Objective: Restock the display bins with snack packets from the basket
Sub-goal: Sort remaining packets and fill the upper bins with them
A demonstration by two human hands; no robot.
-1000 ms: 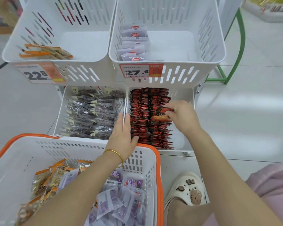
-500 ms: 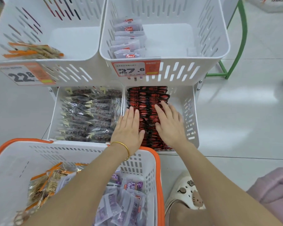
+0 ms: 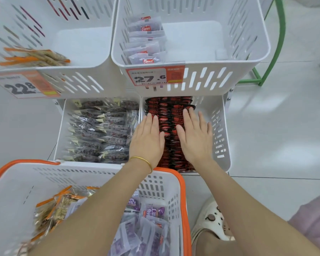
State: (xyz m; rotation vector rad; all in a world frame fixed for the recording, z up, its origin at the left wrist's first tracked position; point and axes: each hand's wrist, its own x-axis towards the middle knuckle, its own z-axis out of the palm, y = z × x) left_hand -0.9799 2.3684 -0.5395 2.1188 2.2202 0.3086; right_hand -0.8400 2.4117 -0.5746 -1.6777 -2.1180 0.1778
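Both hands lie flat on the red and black snack packets [image 3: 169, 115] that fill the lower right bin [image 3: 219, 130]. My left hand [image 3: 147, 139], with a gold bangle at the wrist, presses the left side of the stack, fingers straight. My right hand [image 3: 197, 137] presses the right side, fingers spread. The orange-rimmed white basket [image 3: 183, 191] sits at the bottom left under my left forearm. It holds purple packets [image 3: 150, 231] and orange-edged packets [image 3: 57, 207].
The lower left bin [image 3: 60, 130] is full of dark clear-wrapped packets. The upper right bin [image 3: 248, 45] holds a row of pale purple packets on its left; the upper left bin [image 3: 85, 48] holds a few orange-edged ones. A green frame [image 3: 272, 58] stands on the right. My shoe [image 3: 211, 218] is beside the basket.
One second ago my right hand held a red packet over the stack. Now both hands lie flat on the red packets, a little farther into the bin.
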